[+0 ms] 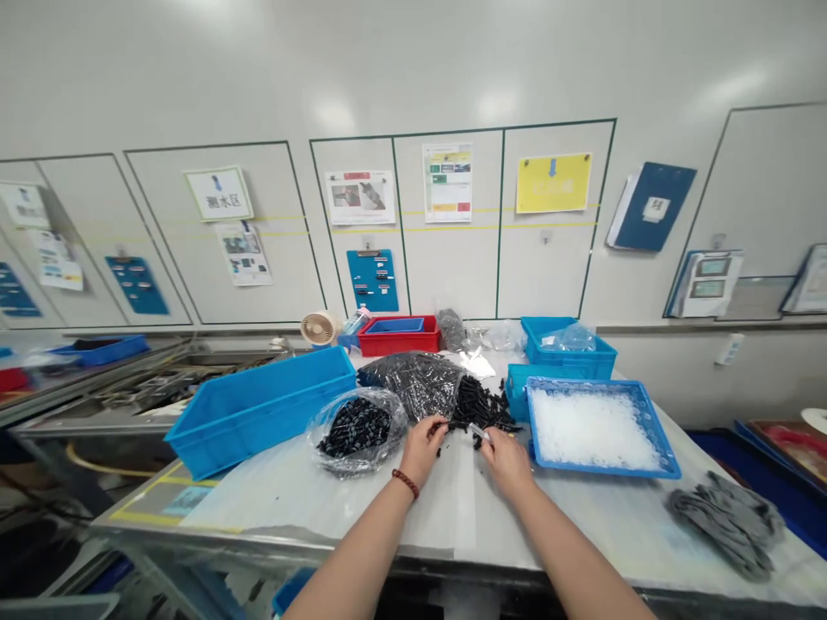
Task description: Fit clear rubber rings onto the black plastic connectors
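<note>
My left hand [425,446], with a beaded bracelet on the wrist, is closed in a pinch at the near edge of the loose black parts [481,403]. A small black part appears at its fingertips, partly hidden. To the right, my right hand [508,462] is closed on a small whitish, translucent piece [476,430] that points toward the left hand. Behind the hands lies a large clear bag of black parts [413,383], its contents spilling out to the right. Left of my left hand sits an open plastic bag [358,430] filled with small black parts.
A blue tray [607,472] of small clear-white pieces stands on the right, near a grey glove [727,521]. A long blue bin [258,413] is at left. Behind are a red bin [401,343], a small fan [319,328] and a blue bin [568,366] holding plastic bags.
</note>
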Demonstrator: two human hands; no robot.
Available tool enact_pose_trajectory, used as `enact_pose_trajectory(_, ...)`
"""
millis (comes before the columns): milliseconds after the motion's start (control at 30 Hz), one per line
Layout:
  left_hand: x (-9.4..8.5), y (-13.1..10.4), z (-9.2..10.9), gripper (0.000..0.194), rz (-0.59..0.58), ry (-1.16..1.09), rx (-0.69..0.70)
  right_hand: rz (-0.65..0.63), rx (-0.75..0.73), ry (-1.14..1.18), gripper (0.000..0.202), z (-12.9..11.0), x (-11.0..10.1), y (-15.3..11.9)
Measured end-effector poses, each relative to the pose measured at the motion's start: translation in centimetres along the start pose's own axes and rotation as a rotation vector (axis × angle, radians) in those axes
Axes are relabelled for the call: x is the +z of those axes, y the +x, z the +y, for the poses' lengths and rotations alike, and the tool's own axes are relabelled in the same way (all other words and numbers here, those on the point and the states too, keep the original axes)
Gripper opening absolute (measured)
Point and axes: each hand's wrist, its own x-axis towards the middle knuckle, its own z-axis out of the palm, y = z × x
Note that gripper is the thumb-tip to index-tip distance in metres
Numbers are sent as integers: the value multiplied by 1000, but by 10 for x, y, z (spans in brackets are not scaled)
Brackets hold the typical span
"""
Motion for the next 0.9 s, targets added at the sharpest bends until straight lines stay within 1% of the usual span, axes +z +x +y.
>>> enact_pose_trajectory(233, -5, -5, -2, 23, -57, -97, 3, -41, -20, -6, 18, 1, -2, 0)
enact_pose_trajectory(433, -7, -6, 4, 20, -117, -130, -24, -98, -57, 1, 22, 1, 1, -2)
enact_pose_trajectory(600, -10, -7, 11, 15, -158, -125, -3, -100, -90, 16, 24, 1, 2, -3)
enact_pose_trajectory(767, -9, -7, 10, 14, -195, -119, -16, -127, -112, 7, 24, 1, 2, -4)
enact_pose_trajectory(900, -9, -7, 11, 14, -257, -122, -29, -152, -142, 7, 23, 0, 0, -4)
